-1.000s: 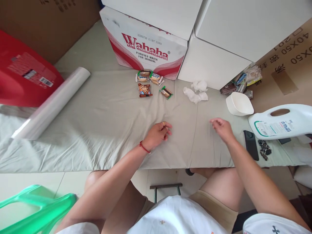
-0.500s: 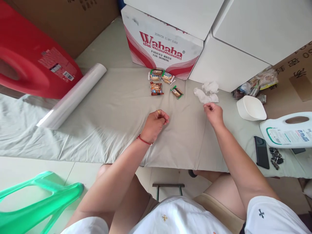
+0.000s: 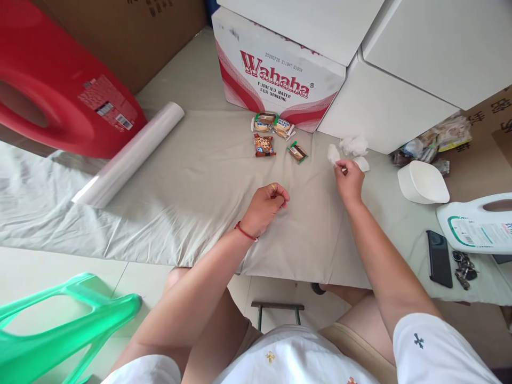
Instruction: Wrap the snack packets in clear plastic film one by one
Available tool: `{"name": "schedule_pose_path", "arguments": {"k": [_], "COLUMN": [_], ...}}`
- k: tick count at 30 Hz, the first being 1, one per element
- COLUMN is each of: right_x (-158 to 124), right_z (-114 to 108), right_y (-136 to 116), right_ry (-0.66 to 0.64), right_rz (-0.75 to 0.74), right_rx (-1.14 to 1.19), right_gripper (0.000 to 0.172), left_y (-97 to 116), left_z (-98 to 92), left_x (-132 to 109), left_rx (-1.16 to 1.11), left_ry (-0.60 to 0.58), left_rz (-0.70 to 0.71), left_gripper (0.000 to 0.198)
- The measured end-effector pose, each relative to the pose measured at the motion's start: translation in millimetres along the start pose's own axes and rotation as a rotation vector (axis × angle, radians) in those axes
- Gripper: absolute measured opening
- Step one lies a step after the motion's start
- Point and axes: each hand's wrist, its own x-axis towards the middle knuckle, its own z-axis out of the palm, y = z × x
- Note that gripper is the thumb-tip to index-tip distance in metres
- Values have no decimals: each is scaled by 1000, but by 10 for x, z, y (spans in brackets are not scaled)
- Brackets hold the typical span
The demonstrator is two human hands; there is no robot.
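Observation:
My left hand rests on the cloth with its fingers loosely curled and nothing visible in them. A red cord circles that wrist. My right hand is over the crumpled white tissues, thumb and forefinger pinched at the left piece. Whether they grip it I cannot tell. Beyond my left hand lie a brown-wrapped cookie and a small green-ended snack packet. Behind them, several more wrapped snacks lie in a cluster against the Wahaha carton.
A Wahaha carton and white boxes stand behind. On the left are a roll of clear film and a red jug. To the right are a white bowl, a white bottle, a phone and keys.
My right hand has moved forward, from just short of the tissues to over them. My left hand has stayed about where it was on the cloth. The whole view has shifted slightly.

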Motion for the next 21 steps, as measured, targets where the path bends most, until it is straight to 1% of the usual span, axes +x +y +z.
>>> {"name": "schedule_pose_path", "arguments": {"k": [1,2,5,7,8,10,11,12,13,14,15,17,18,21], "right_x": [-174,-367,-937,-1199,-1277,-1341,-1338,-1320,-1294,-1265,-1239,-1201,-1190,-1164], "right_z": [-44,-83,-127,-81,-45,29,56,72,77,73,61,26,6,-41], "right_y": [-103,-215,-529,-647,-668,-642,-606,-563,-518,-477,-442,-398,-388,-385], "right_ry": [15,16,-5,-63,-100,-180,-210,-234,-253,-268,-282,-307,-313,-306], "right_rz": [-33,-68,-220,-295,-312,-312,-308,-309,-315,-326,-336,-330,-308,-179], "right_rx": [73,133,203,251,287,366,396,409,402,381,353,317,324,418], "right_gripper": [14,14,10,11,12,14,21,32,43,50,49,33,27,20], "left_y": [0,-4,-60,-132,-169,-222,-231,-226,-210,-185,-156,-101,-79,-47], "left_z": [21,48,146,198,210,204,187,164,139,115,94,65,56,38], "left_x": [-13,-29,-80,-94,-92,-67,-48,-29,-12,2,11,16,14,5], "left_rx": [-29,-61,-132,-166,-180,-197,-201,-205,-212,-221,-227,-212,-191,-130], "left_ry": [-27,-59,-154,-176,-160,-94,-60,-35,-26,-32,-46,-67,-72,-66], "left_rz": [0,-4,-41,-42,-28,-4,-7,-19,-40,-61,-80,-103,-111,-138], "left_gripper": [3,8,35,44,45,43,41,39,37,36,34,30,29,26]}}
